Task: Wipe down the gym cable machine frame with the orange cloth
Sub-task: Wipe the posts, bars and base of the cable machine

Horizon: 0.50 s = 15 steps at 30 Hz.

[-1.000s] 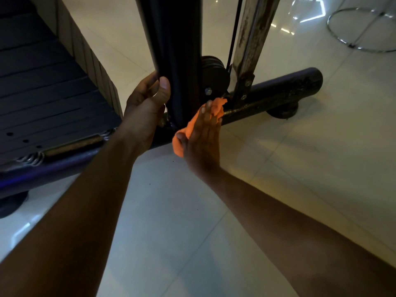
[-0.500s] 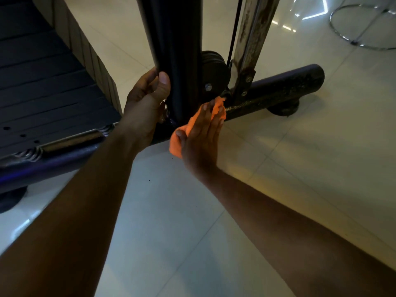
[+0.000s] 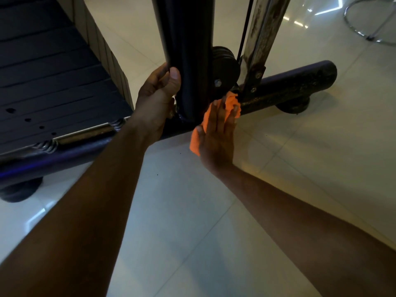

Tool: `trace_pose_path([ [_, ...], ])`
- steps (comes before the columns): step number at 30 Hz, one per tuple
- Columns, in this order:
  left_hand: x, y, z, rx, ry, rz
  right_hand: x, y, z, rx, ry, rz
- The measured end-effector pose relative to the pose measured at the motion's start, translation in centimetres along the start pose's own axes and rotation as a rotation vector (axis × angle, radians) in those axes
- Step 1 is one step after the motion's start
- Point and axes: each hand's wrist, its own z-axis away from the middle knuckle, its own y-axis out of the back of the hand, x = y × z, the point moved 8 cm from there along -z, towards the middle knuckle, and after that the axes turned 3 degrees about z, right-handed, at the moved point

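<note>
The left hand (image 3: 157,99) gripped the dark upright post (image 3: 184,50) of the frame low down, thumb on the near face and fingers curled round its left side. The right hand (image 3: 216,136) lay flat with straight fingers, pressing the orange cloth (image 3: 230,101) against the foot of the post, where it met the base bar (image 3: 289,84). The cloth was bunched beneath the palm; one edge showed past the fingertips next to the bar, and another edge stuck out at the left beside the thumb.

The base bar ran from lower left to upper right across the tiled floor (image 3: 192,211) and stood on round black feet (image 3: 293,106). Just behind the post sat a black pulley (image 3: 225,65) with a bolt at its hub, and a thin cable (image 3: 244,28) rose from it. To the right of the cable a worn, rust-stained metal strut (image 3: 261,33) leaned upward, bolted to the bar at its lower end. A dark slatted platform (image 3: 42,82) filled the left side of the view, bordered by a metal rail (image 3: 85,133). A chrome ring (image 3: 362,33) lay on the floor at the upper right. Both bare forearms reached in from the bottom edge.
</note>
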Motion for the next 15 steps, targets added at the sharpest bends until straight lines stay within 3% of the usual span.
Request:
trace_pose_path([
  [5, -0.4, 0.1, -0.1, -0.009, 0.014, 0.034, -2.7, 0.7, -1.2, 0.066, -0.301, -0.356],
  [10, -0.3, 0.2, -0.1, -0.007, 0.005, 0.016, -0.4, 0.9, -0.4, -0.072, 0.037, 0.065],
  [15, -0.3, -0.2, 0.4, 0.009, 0.016, 0.020, 0.9, 3.1, -0.7, -0.158, 0.080, -0.059],
])
